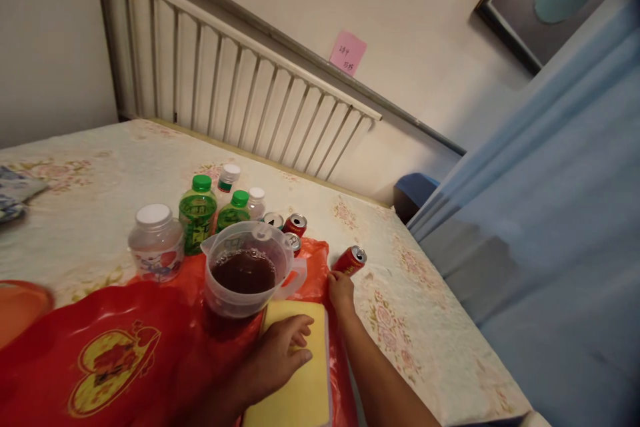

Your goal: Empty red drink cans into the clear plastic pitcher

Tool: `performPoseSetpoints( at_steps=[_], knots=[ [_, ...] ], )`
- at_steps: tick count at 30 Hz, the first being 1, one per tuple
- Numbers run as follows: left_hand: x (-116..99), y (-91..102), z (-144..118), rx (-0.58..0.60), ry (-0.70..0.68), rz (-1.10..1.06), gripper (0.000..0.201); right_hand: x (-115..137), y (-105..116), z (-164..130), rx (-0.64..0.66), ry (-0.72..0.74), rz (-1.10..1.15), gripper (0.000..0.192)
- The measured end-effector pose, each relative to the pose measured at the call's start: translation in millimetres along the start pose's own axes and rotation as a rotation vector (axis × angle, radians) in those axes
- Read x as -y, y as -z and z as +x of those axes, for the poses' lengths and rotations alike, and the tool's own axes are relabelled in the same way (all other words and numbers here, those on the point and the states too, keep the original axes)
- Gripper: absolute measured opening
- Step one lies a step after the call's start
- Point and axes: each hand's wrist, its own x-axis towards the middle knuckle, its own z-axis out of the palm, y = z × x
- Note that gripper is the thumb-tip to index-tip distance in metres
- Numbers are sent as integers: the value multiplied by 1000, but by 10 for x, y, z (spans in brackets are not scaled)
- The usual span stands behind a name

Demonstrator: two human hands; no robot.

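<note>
My right hand is wrapped round the lower part of a red drink can, which tilts to the right at the edge of the red plastic sheet. Its top faces me and appears opened. My left hand hovers over or rests on a yellow pad, fingers loosely curved and apart, with nothing in them. Just beyond it stands a clear plastic measuring jug with dark brown liquid inside, its handle pointing right.
Behind the jug are green-capped bottles, white-capped bottles and several cans. A white-lidded jar stands left. A red scalloped tray and an orange dish lie at the near left of the floral tablecloth. A radiator lines the wall.
</note>
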Motion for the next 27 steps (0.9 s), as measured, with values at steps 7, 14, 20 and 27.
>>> performPoseSetpoints(
  at_steps=[7,14,20,27],
  knots=[
    [61,-18,3,-6,-9,-24,51,-3,-2,117,101,-25,28,23],
    [-24,3,-17,3,-6,-3,51,66,121,-50,-47,36,-88,29],
    [-50,15,-30,10,6,-3,50,155,117,-110,-84,77,-189,31],
    [-35,4,-20,1,3,-10,51,196,1,-30,-15,32,-264,46]
  ],
)
